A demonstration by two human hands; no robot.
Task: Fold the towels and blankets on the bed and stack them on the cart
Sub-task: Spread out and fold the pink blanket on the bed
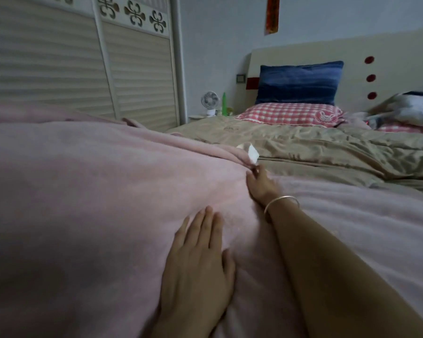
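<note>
A large pink fleece blanket (95,191) covers the near part of the bed and fills most of the view. My left hand (198,262) lies flat on it, fingers straight, pressing the fabric down. My right hand (260,184), with a silver bangle on the wrist, reaches forward and pinches the blanket's far corner, just below its white label (326,154). The folded edge of the blanket runs from that corner away to the left. No cart is in view.
A tan quilt (327,152) lies rumpled over the far half of the bed. A pink checked pillow (291,114) and a blue pillow (298,82) lean at the headboard. A small fan (209,102) stands on a nightstand beside the slatted wardrobe doors (59,69).
</note>
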